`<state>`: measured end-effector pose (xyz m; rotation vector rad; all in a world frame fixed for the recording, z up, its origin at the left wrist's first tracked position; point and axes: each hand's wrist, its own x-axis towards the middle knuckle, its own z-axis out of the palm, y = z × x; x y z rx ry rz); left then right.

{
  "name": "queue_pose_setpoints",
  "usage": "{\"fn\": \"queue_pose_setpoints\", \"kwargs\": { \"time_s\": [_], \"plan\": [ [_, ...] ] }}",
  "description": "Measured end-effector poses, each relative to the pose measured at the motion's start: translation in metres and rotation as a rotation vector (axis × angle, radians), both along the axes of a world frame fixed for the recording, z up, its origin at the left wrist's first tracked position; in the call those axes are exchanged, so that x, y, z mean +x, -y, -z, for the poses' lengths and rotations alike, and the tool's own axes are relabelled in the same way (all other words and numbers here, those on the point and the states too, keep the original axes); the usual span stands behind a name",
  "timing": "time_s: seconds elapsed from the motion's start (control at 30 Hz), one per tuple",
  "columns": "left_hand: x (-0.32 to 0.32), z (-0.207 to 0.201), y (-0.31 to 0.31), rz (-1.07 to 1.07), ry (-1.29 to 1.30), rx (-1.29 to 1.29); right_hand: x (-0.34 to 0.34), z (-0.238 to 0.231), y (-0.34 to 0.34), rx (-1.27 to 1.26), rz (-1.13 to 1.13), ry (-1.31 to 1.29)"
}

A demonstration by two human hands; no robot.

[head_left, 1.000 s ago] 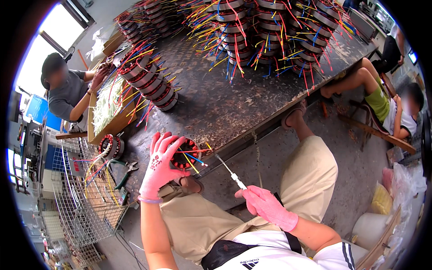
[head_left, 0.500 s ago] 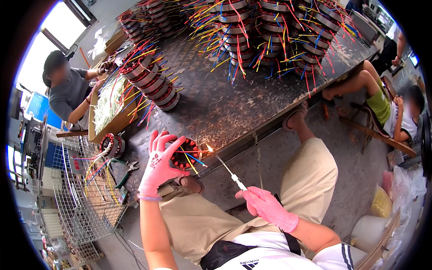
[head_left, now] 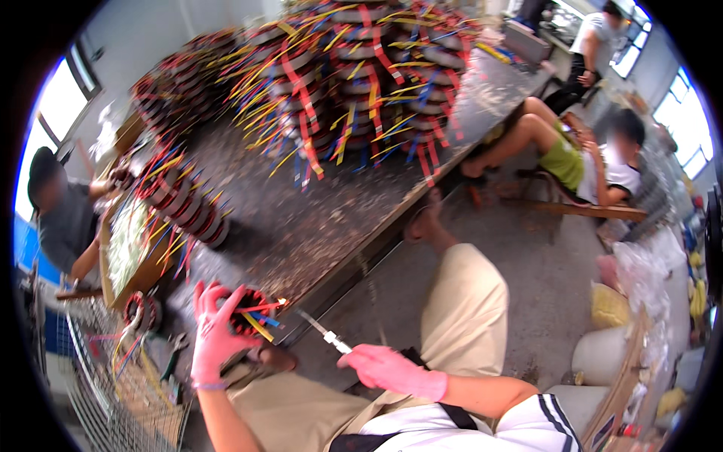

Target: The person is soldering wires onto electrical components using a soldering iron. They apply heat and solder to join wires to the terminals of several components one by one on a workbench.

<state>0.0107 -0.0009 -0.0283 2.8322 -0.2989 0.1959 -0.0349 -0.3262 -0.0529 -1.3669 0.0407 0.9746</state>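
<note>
My left hand [head_left: 217,339], in a pink glove, grips a ring-shaped motor stator [head_left: 242,324] at the near edge of the table, thumb and fingers about its rim. Red, blue and yellow leads stick out of the stator toward the right. A small flame [head_left: 282,303] glows by the red lead's tip. In my pink-gloved right hand [head_left: 399,371] is a slim white torch-like tool [head_left: 336,342] with a thin metal nozzle. Its tip points up and left at the flame, with a slight gap visible between them. The picture is blurred, so the winding details are unclear.
Tall stacks of stators [head_left: 361,83] bristling with leads cover the table's [head_left: 301,248] far side. A shorter stack [head_left: 188,207] leans at left, beside a box of pale strands [head_left: 132,245]. Pliers [head_left: 175,355] and another stator [head_left: 141,310] lie near my left hand. Other people sit and stand around.
The whole view has swung, so the table, hands and stator appear farther left and lower. The flame looks smaller. Both hands keep their holds, the nozzle still close to the leads.
</note>
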Motion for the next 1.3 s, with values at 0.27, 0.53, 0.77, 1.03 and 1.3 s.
{"fn": "queue_pose_setpoints", "kwargs": {
  "time_s": [0.27, 0.53, 0.77, 1.03, 1.3],
  "plan": [
    [0.003, -0.003, 0.009, 0.070, 0.027, 0.033, 0.000, 0.008, 0.012, 0.098, 0.003, 0.007],
    [0.004, -0.004, 0.005, 0.098, 0.042, -0.053, 0.001, 0.002, 0.009, 0.062, 0.005, -0.018],
    [0.007, -0.008, 0.001, 0.116, -0.019, -0.077, -0.002, 0.007, 0.006, 0.052, 0.037, -0.063],
    [0.005, -0.006, -0.002, 0.122, -0.004, -0.053, 0.000, -0.001, 0.009, 0.048, 0.007, -0.038],
    [0.006, -0.005, -0.001, 0.115, -0.015, -0.051, 0.002, -0.012, 0.007, 0.082, 0.028, -0.107]
  ]
}}
